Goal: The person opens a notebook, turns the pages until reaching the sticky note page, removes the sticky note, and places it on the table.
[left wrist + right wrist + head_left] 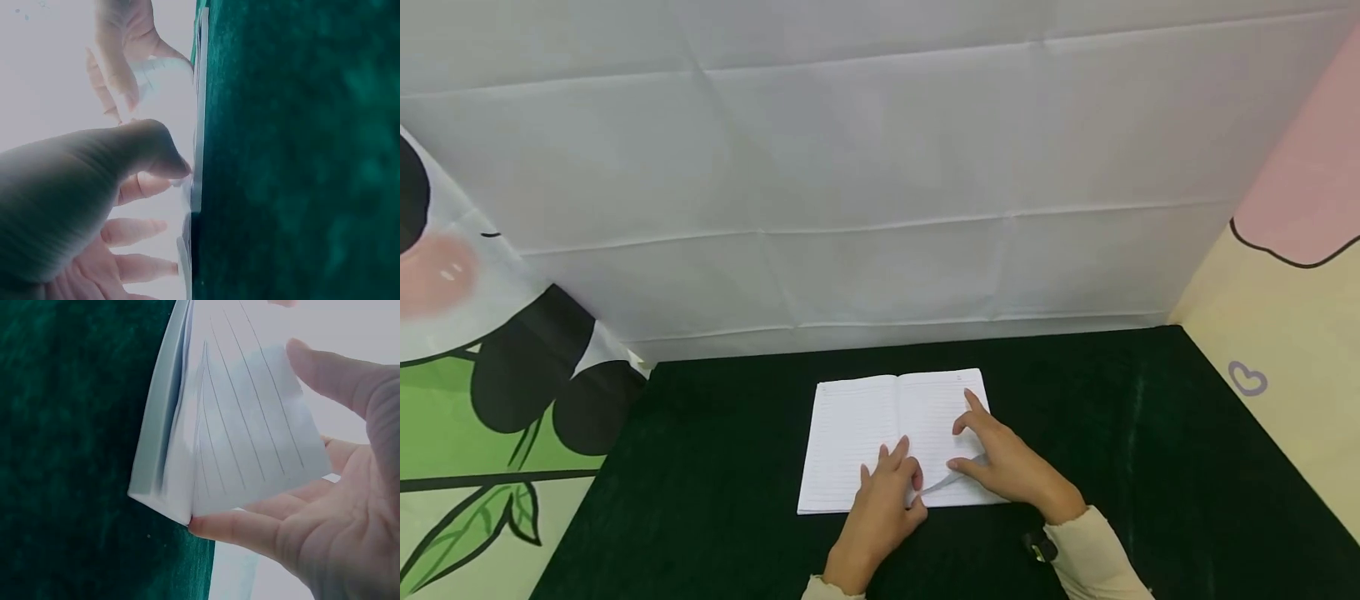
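Observation:
An open lined notebook (850, 433) lies on a dark green cloth. My left hand (883, 508) is at its bottom edge near the middle fold, thumb and forefinger pinching the lower edge of a page, the other fingers spread over the paper. My right hand (1007, 454) is over the right-hand page, forefinger stretched towards the outer edge, thumb apart from it. In the right wrist view a lifted lined page (250, 425) bends up beside the right thumb (331, 375), with other fingers behind it. The notebook's stacked lower edge (200, 125) shows in the left wrist view.
The green cloth (715, 467) covers the table around the notebook. A creased white sheet (880, 167) hangs behind it. Printed panels flank both sides, one with a green leaf (467, 533), one with a purple heart (1247, 379). A small black device (1040, 547) sits at the right wrist.

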Demonstrator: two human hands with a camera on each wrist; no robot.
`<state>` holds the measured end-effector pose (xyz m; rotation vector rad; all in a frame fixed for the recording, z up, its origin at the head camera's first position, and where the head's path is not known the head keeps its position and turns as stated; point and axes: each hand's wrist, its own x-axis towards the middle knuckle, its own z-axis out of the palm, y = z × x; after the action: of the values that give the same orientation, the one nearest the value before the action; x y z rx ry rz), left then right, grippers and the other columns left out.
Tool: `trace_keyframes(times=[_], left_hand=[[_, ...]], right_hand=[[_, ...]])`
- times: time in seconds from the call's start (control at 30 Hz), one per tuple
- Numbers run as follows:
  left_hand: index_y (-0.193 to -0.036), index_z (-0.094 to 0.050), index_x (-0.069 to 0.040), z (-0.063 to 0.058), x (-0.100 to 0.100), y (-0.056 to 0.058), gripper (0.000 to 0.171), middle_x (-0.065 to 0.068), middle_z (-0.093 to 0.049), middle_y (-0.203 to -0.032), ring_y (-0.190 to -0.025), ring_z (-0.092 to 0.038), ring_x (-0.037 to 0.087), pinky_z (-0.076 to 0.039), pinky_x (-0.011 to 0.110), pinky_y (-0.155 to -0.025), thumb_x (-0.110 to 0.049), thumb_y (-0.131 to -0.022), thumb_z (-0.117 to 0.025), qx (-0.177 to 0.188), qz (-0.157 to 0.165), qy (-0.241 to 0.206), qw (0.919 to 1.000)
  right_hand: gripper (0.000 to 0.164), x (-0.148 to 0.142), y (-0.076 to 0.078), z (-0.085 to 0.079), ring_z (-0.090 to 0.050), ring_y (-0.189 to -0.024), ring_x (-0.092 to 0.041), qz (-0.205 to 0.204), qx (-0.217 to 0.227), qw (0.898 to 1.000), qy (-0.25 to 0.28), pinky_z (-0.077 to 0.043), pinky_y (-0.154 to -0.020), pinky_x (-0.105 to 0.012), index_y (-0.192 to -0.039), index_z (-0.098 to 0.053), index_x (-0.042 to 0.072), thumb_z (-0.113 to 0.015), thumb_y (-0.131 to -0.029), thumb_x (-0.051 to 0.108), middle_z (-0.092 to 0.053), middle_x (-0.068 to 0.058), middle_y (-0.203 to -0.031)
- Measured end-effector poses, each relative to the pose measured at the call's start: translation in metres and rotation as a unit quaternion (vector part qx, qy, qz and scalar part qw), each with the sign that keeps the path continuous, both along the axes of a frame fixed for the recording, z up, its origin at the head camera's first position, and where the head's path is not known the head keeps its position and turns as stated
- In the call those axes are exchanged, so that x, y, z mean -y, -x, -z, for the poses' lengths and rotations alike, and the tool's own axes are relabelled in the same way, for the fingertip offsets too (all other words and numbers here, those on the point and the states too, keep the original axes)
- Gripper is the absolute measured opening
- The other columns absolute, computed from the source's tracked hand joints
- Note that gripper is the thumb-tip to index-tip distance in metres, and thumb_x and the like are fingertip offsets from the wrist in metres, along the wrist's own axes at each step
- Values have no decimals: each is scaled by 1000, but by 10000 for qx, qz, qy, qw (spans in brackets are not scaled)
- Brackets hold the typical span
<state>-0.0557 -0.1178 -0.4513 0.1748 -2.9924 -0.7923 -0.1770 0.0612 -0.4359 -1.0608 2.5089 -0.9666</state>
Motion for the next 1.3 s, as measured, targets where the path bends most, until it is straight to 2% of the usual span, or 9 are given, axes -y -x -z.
trace_keyframes(times=[0.2, 0.4, 0.57, 0.7, 0.77, 0.9, 1.1, 1.17, 1.3], left_hand=[[-96, -53, -17, 1, -5, 1, 22, 18, -47, -155, -139, -45, 53, -35, 80, -101, -16, -90, -74, -86, 36, 56, 9999], [-87, -57, -16, 1, -8, 3, 15, 19, -51, -152, -138, -48, 49, -39, 77, -101, -13, -91, -71, -173, -119, 226, 9995], [-79, -54, -14, 2, -4, 4, 20, 23, -52, -150, -135, -52, 49, -42, 74, -100, -9, -88, -72, -429, -775, 133, 9960], [-77, -56, -10, 1, 4, 5, 17, 25, -50, -151, -136, -51, 49, -45, 71, -101, -9, -85, -71, -653, -1473, 83, 9869], [-88, -65, -3, -1, 10, 5, 9, 27, -47, -152, -137, -49, 51, -45, 70, -101, -10, -86, -69, -754, -1803, 37, 9807], [-114, -65, 15, -6, 26, 3, 39, 31, -41, -155, -138, -44, 57, -43, 73, -101, -14, -89, -67, -894, -2386, 40, 9670], [-123, -62, 16, -17, 61, -4, 47, 33, -34, -158, -142, -30, 62, -30, 82, -103, -19, -92, -63, -338, -2973, 54, 9542], [-122, -64, 13, -21, 72, -8, 45, 33, -37, -156, -141, -35, 60, -31, 80, -105, -20, -92, -62, 30, -3002, 118, 9538], [-98, -71, 5, -26, 85, -18, 28, 32, -48, -148, -123, -57, 51, -46, 68, -99, -21, -87, -66, 711, -2877, 291, 9546]], right_hand=[[42, 0, -1, 2, -34, -150, -44, 58, 17, 9999, 99, -39, -115, -59, -121, -58, 13, -78, -88, 31, -15, -21, -169], [59, 0, 0, 4, -33, -151, -43, 166, 79, 9998, 62, -37, -116, -60, -137, -52, 12, -75, -89, 39, -12, -20, -170], [92, 0, 1, 4, -25, -154, -43, 250, 243, 9994, 88, -33, -118, -62, -157, -27, 12, -73, -87, 51, -9, -20, -170], [111, 1, -1, 4, -20, -155, -43, 79, 323, 9994, 137, -29, -120, -62, -162, -13, 14, -82, -81, 46, -7, -22, -170], [117, 1, -3, 3, -21, -155, -43, -21, 345, 9994, 13, -29, -120, -61, -162, -13, 15, -87, -76, 41, -7, -21, -170], [118, 2, -7, 2, -24, -155, -42, -79, 467, 9980, -411, -30, -121, -60, -161, -22, 18, -94, -68, 27, -10, -17, -171], [113, 1, -10, 3, -33, -151, -42, 10, 474, 9957, -798, -36, -118, -59, -157, -32, 18, -96, -64, 16, -15, -16, -170], [110, 0, -10, 3, -34, -151, -42, 11, 450, 9955, -833, -37, -117, -59, -156, -35, 18, -95, -64, 16, -16, -16, -170], [104, -2, -9, 3, -33, -151, -42, -107, 467, 9952, -851, -35, -118, -58, -153, -39, 15, -94, -66, 16, -19, -18, -169]])
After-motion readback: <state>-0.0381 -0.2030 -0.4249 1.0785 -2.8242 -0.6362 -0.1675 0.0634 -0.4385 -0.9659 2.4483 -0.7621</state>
